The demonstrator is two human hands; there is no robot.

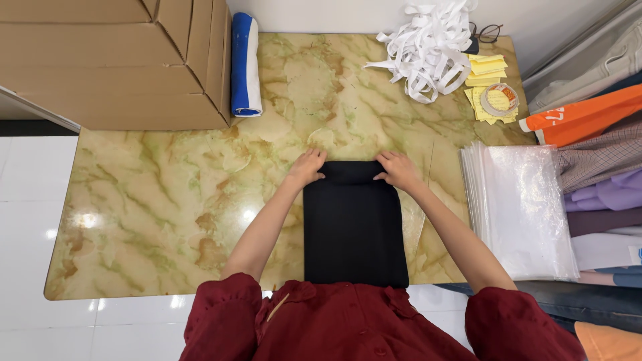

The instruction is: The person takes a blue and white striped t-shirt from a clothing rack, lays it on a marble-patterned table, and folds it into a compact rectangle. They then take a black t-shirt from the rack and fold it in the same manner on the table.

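Both hands rest on the far, rolled edge of a folded black garment that lies flat on the marble-patterned worktop, its near edge reaching the person's dark red shirt. The left hand curls its grip over the left corner of that rolled edge, fingers pressed down onto the cloth. The right hand does the same at the right corner, fingers bent over the fold. Just right of the right hand lies a stack of clear plastic bags, with folded clothes beyond it. Farther beyond the hands sit a tangle of white strips, yellow notes, a tape roll, a blue-and-white cloth roll and a cardboard box.
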